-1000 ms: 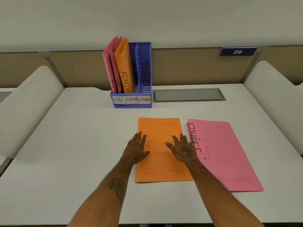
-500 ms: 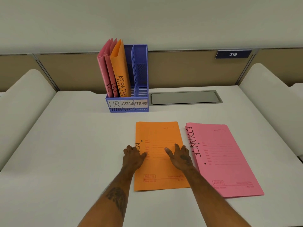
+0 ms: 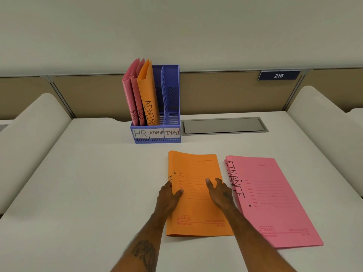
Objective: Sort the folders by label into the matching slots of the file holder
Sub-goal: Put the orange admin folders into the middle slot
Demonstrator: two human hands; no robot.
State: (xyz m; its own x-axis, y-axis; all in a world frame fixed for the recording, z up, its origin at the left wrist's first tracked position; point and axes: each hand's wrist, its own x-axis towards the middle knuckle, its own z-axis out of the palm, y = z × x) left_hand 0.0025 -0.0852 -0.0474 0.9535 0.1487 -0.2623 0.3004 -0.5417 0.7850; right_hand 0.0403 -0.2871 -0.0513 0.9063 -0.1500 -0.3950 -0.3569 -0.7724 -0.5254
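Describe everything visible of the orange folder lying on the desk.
The orange folder, apparently thin card, lies closed on the white desk, left of the pink folder. Faint red print and a dark dot mark its cover. The left hand pinches its raised spine edge, hiding most black handwriting; the right hand rests on top.

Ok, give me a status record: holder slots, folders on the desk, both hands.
File holder HR slot: two pink HR folders
ADMIN slot: one orange ADMIN folder
FINANCE slot: empty
Desk: loose orange folder, pink FINANCE folder
Left hand: pinches loose orange folder's left edge
Right hand: on its right edge, grip unclear
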